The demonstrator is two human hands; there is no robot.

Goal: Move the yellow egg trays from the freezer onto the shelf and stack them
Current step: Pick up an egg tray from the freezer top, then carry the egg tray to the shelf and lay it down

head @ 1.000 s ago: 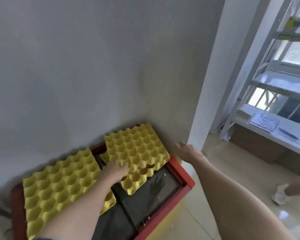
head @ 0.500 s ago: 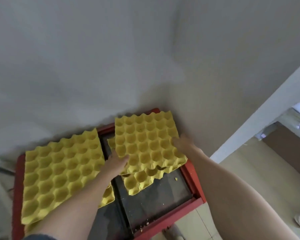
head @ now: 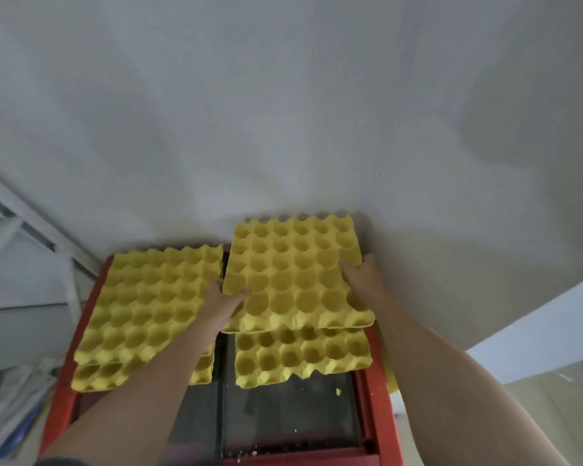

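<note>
A yellow egg tray (head: 297, 274) is held at the right over the red-framed freezer (head: 382, 418) with a dark glass lid. My left hand (head: 223, 302) grips its left edge and my right hand (head: 362, 275) grips its right edge. Its near edge sits raised above a second yellow tray (head: 300, 356) lying under it on the lid. On the left of the lid lies another yellow tray (head: 152, 297), with one more tray (head: 95, 376) showing under its near edge.
A grey wall (head: 283, 112) rises right behind the freezer. White metal bars (head: 24, 213) and a bundle of plastic (head: 11, 408) stand at the left. A white pillar (head: 535, 334) and tan floor (head: 552, 408) lie to the right.
My right hand has reached in and closed on the right edge of the tray. With both hands on it, the tray's near edge has come up off the one below. The view has swung left.
</note>
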